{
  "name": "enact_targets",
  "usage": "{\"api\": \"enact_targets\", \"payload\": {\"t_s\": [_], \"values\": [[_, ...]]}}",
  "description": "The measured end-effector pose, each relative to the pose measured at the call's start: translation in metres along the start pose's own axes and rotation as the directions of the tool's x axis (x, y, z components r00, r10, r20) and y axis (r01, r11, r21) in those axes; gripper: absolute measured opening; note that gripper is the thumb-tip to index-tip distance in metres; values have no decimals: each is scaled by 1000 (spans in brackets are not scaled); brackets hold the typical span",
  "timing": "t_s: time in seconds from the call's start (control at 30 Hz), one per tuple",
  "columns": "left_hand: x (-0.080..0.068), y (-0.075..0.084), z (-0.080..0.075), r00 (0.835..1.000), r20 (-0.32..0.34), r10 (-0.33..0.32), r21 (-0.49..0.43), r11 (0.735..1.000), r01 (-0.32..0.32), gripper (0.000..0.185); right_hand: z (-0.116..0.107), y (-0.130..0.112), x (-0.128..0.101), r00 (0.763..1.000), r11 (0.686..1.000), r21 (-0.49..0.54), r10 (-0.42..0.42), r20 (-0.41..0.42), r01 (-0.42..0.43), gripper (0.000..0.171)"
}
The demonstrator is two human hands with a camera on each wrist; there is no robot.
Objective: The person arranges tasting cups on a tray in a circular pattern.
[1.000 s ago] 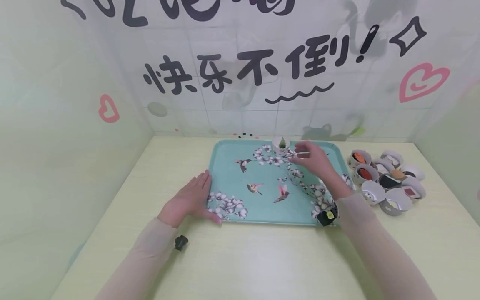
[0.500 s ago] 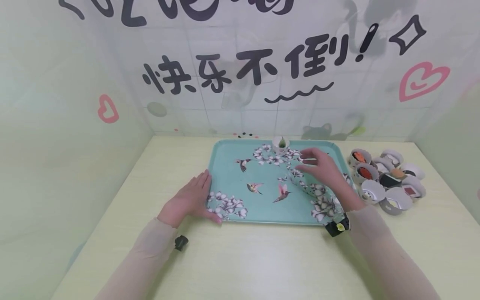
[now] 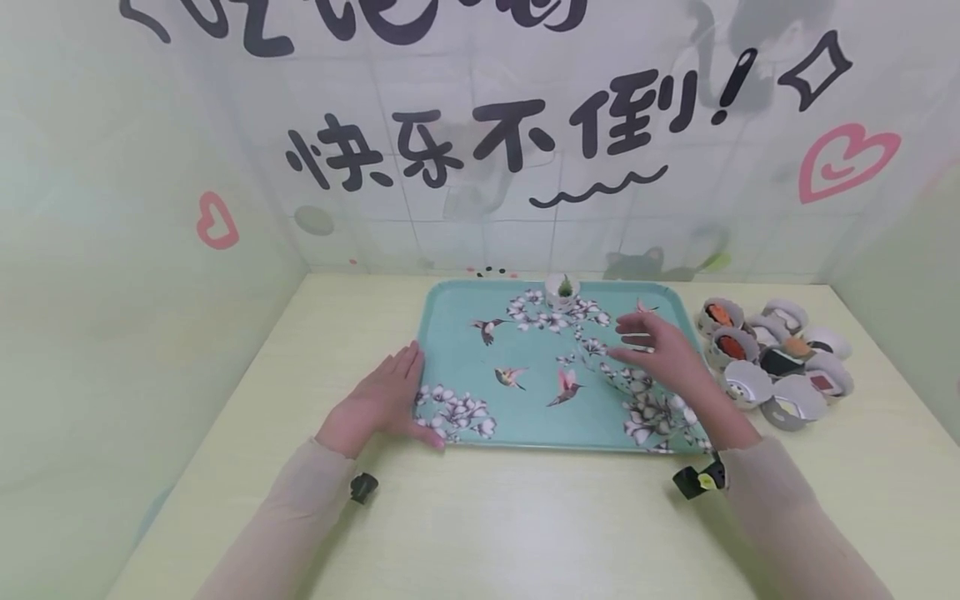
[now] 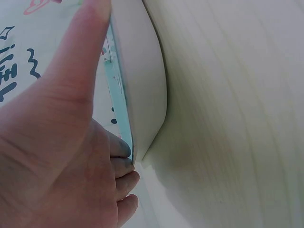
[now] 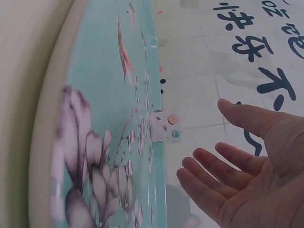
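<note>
A turquoise tray printed with white flowers and hummingbirds lies on the table. My left hand rests at its left front corner, fingers along the left edge and thumb at the front; the left wrist view shows the fingers against the rim. Near the tray's back edge stands a small patterned paper cup with something green in it; its side shows in the right wrist view as a white cup. My right hand is over the tray's right part, holding nothing, fingers loosely bent and apart from the cup.
Right of the tray sits a cluster of several paper cups, some with orange, red or dark food-like pieces. A printed wall sheet stands behind the pale wooden table. Black devices are worn under the wrists.
My right hand has drawn back from beside the patterned cup, moving right and toward me. The cup, the tray and my left hand have stayed in place.
</note>
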State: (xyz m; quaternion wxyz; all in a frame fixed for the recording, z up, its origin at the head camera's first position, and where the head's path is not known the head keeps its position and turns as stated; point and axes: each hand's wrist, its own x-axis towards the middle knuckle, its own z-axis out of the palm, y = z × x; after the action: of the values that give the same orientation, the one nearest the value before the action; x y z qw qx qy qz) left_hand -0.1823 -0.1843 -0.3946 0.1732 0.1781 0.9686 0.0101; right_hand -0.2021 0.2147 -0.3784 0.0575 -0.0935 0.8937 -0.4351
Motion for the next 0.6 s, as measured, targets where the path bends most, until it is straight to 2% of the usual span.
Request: {"api": "enact_targets", "payload": {"t_s": [0.23,0.6], "values": [[0,0,1,1000,-6,5,4,1000,-5,144,-5,6,-11,1000,999,37,12,15,-12,58],[2,0,2,1000,-5,2,3,1000,-2,146,-10,14,-31,1000,1000,-19,13,-21,-13,58]]}}
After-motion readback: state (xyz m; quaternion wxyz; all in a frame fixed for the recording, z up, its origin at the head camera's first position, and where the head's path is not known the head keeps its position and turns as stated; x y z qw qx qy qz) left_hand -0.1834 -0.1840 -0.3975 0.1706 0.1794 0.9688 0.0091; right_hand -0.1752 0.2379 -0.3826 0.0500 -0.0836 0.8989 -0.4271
